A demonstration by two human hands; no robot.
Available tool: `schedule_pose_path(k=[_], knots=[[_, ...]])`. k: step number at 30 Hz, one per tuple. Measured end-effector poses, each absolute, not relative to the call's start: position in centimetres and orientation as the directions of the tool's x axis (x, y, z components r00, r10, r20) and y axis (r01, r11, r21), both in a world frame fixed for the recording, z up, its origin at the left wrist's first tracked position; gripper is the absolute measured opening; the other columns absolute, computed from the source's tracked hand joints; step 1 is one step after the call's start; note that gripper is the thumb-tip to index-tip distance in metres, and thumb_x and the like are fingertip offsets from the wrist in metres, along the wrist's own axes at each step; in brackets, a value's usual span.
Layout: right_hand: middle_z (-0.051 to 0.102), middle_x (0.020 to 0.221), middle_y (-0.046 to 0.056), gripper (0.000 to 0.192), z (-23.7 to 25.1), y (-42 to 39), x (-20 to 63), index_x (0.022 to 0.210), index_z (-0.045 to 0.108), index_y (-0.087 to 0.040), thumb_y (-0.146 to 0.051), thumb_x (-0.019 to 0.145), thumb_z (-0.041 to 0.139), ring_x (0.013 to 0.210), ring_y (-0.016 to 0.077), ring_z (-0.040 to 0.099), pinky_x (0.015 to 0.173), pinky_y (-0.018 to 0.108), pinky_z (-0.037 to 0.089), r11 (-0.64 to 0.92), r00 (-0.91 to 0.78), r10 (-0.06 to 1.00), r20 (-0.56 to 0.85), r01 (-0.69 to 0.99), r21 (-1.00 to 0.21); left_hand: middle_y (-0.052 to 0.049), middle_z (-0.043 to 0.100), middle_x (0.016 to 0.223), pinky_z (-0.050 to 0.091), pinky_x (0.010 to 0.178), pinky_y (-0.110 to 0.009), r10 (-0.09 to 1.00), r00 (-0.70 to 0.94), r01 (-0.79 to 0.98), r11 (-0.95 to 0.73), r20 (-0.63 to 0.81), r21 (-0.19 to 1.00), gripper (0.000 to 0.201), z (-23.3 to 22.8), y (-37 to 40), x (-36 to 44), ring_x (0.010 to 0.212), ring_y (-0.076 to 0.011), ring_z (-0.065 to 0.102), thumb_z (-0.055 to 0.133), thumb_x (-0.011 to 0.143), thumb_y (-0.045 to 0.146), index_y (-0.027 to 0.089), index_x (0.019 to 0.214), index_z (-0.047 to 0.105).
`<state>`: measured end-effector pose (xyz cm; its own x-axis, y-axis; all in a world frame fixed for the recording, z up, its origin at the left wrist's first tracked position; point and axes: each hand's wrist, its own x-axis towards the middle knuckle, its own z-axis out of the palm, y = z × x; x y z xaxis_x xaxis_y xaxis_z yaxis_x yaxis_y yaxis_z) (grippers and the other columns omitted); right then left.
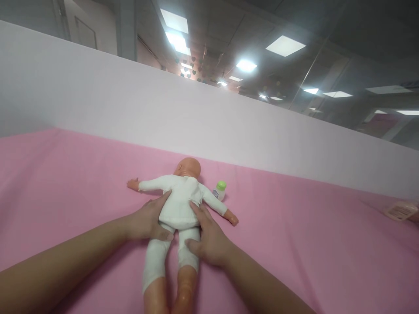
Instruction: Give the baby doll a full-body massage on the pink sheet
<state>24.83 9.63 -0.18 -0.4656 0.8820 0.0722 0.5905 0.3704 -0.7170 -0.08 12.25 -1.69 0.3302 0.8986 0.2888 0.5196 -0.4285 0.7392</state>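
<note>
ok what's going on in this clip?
A person has both hands on a baby doll lying on a pink sheet. The left hand holds the doll's side at the waist; the right hand grips the other side at the hip. The doll wears a white outfit, arms spread. A small green-capped bottle stands beside its arm, untouched.

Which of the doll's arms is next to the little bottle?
The doll's arm on the picture's right lies beside the green-capped bottle. The other arm stretches out over bare pink cloth.

Doll (179,205) feet cut off at bottom edge — small bottle (219,190) label unreadable — packet (400,211) blurred.
</note>
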Motion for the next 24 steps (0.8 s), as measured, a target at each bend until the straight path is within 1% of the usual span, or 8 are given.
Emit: schedule_pose_path(k=[6, 8, 10, 13, 15, 17, 20, 24], knots=[[0.015, 0.17, 0.01, 0.097, -0.6, 9.8, 25.1, 0.161, 0.024, -0.032, -0.032, 0.078, 0.076, 0.156, 0.0326, 0.017, 0.121, 0.056, 0.028, 0.419, -0.461, 0.878, 0.13, 0.608, -0.675, -0.017, 0.053, 0.148, 0.048, 0.103, -0.051, 0.874, 0.422, 0.449, -0.432, 0.241, 0.782, 0.131, -2.3, 12.9, -0.9, 0.131, -0.042, 0.052, 0.076, 0.059, 0.072, 0.018, 0.163, 0.018], [0.015, 0.17, 0.01, 0.093, -0.9, 9.7, 25.0, 0.161, 0.024, -0.03, -0.039, 0.082, 0.073, 0.156, 0.0324, 0.015, 0.122, 0.057, 0.026, 0.423, -0.435, 0.888, 0.148, 0.648, -0.634, -0.022, 0.041, 0.156, 0.041, 0.11, -0.055, 0.9, 0.361, 0.556, -0.419, 0.245, 0.718, 0.133, -2.6, 12.9, -1.0, 0.139, -0.0451, 0.042, 0.077, 0.059, 0.073, 0.014, 0.162, 0.018], [0.02, 0.168, 0.011, 0.089, -1.2, 9.7, 24.9, 0.16, 0.026, -0.027, -0.045, 0.085, 0.07, 0.155, 0.033, 0.018, 0.121, 0.058, 0.026, 0.437, -0.401, 0.894, 0.198, 0.686, -0.582, -0.026, 0.032, 0.159, 0.034, 0.113, -0.059, 0.931, 0.251, 0.7, -0.363, 0.264, 0.615, 0.128, -2.4, 12.6, -1.0, 0.144, -0.0482, 0.032, 0.078, 0.059, 0.074, 0.012, 0.159, 0.028], [0.034, 0.162, 0.014, 0.079, -1.4, 9.7, 24.8, 0.156, 0.035, -0.022, -0.046, 0.088, 0.067, 0.15, 0.0346, 0.029, 0.12, 0.058, 0.03, 0.49, -0.346, 0.868, 0.357, 0.715, -0.498, -0.021, 0.044, 0.147, 0.039, 0.109, -0.058, 0.885, 0.174, 0.802, -0.382, 0.432, 0.46, 0.093, -1.1, 11.5, -0.7, 0.137, -0.0452, 0.04, 0.074, 0.069, 0.071, 0.016, 0.141, 0.053], [0.048, 0.151, 0.015, 0.067, -1.4, 9.5, 24.7, 0.148, 0.045, -0.02, -0.04, 0.088, 0.067, 0.142, 0.0333, 0.041, 0.117, 0.054, 0.036, 0.554, -0.325, 0.807, 0.493, 0.705, -0.443, -0.016, 0.056, 0.128, 0.045, 0.102, -0.052, 0.774, 0.236, 0.781, -0.511, 0.587, 0.359, 0.06, -0.2, 10.5, -0.1, 0.123, -0.038, 0.051, 0.067, 0.081, 0.06, 0.018, 0.122, 0.063], [0.06, 0.135, 0.014, 0.051, -1.3, 9.3, 24.4, 0.135, 0.055, -0.019, -0.033, 0.087, 0.066, 0.128, 0.0306, 0.053, 0.111, 0.05, 0.042, 0.615, -0.331, 0.742, 0.583, 0.682, -0.396, -0.011, 0.061, 0.108, 0.048, 0.093, -0.046, 0.682, 0.341, 0.728, -0.627, 0.647, 0.276, 0.033, 0.5, 9.5, 0.6, 0.105, -0.0309, 0.058, 0.06, 0.089, 0.046, 0.019, 0.107, 0.065], [0.067, 0.116, 0.01, 0.036, -1.3, 9.0, 24.0, 0.122, 0.062, -0.02, -0.027, 0.087, 0.065, 0.111, 0.0274, 0.059, 0.102, 0.045, 0.048, 0.676, -0.42, 0.701, 0.577, 0.65, -0.348, -0.007, 0.062, 0.095, 0.048, 0.084, -0.043, 0.692, 0.473, 0.693, -0.674, 0.546, 0.255, 0.018, 0.6, 8.8, 1.7, 0.09, -0.0262, 0.059, 0.056, 0.09, 0.031, 0.021, 0.101, 0.066], [0.067, 0.113, 0.008, 0.034, -1.2, 8.9, 23.8, 0.12, 0.063, -0.021, -0.025, 0.086, 0.065, 0.109, 0.0256, 0.06, 0.1, 0.042, 0.049, 0.69, -0.499, 0.709, 0.498, 0.637, -0.344, -0.006, 0.065, 0.095, 0.048, 0.081, -0.041, 0.779, 0.485, 0.723, -0.613, 0.397, 0.318, 0.023, 0.5, 9.0, 2.3, 0.091, -0.0269, 0.061, 0.057, 0.085, 0.026, 0.021, 0.104, 0.068]])
